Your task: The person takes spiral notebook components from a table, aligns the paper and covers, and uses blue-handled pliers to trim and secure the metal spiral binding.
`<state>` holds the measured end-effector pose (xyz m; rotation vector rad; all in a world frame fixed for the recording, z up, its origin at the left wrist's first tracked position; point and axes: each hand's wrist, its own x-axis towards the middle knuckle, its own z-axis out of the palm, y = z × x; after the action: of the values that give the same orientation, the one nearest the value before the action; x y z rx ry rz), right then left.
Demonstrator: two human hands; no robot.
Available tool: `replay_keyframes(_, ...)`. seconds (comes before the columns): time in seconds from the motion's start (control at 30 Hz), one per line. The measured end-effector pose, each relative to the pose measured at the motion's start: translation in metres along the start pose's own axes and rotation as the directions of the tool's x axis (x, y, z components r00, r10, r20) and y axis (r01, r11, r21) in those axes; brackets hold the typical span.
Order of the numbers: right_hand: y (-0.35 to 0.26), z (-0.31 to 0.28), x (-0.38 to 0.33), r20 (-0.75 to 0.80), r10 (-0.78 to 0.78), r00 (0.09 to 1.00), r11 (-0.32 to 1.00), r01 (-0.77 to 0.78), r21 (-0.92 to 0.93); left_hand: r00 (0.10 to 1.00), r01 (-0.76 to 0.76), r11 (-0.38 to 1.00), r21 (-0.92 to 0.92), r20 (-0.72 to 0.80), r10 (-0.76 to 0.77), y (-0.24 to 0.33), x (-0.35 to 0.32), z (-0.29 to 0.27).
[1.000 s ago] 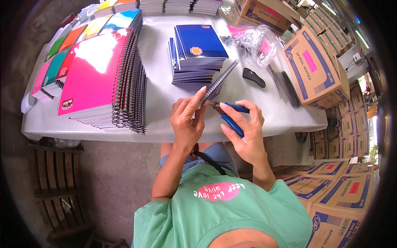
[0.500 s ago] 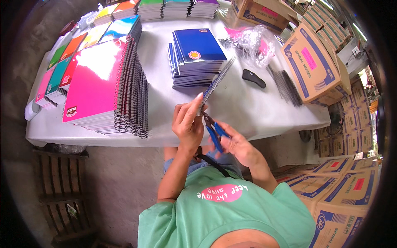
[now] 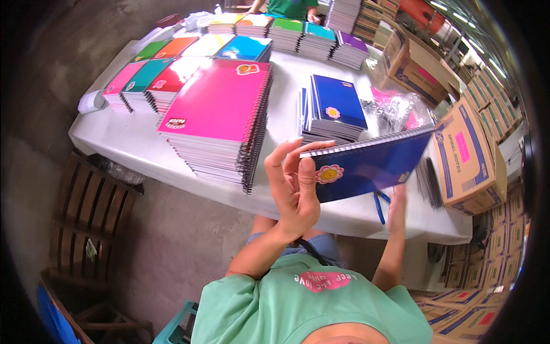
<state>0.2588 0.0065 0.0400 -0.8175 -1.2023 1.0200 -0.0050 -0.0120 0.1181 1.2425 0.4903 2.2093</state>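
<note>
White tabletop (image 3: 286, 92) loaded with stacks of spiral notebooks.

A tall pink-covered stack (image 3: 220, 114) sits near the front edge, with lower pink, teal and red stacks (image 3: 146, 83) just to its left. A blue stack (image 3: 335, 112) lies mid-table, clear plastic bags (image 3: 395, 112) beside it. More coloured stacks (image 3: 286, 31) line the far edge. Blue-handled pliers (image 3: 379, 205) rest near the front right, beside a dark bundle of spiral wire (image 3: 428, 180).

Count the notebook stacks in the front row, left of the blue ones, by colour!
Pink stacks: 2
Teal stack: 1
Red stack: 1
Total: 4
</note>
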Motion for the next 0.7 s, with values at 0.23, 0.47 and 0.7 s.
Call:
replay_keyframes(0.23,-0.1,0.134,0.073,-0.04,-0.445,0.895,0.883,0.446,0.147,0.974,-0.221,0.975,-0.035,-0.069,0.218,0.064,0.034,-0.013)
replay_keyframes(0.47,-0.08,0.284,0.183,0.401,-0.234,0.886,0.965,0.16,0.21,0.831,-0.083,0.622,0.779,-0.29,0.474,0.097,0.105,-0.09)
replay_keyframes(0.7,-0.008,0.311,0.197,0.631,-0.183,0.754,0.327,0.652,-0.684,0.885,0.132,0.546,0.827,-0.346,0.311,0.04,0.091,-0.169)
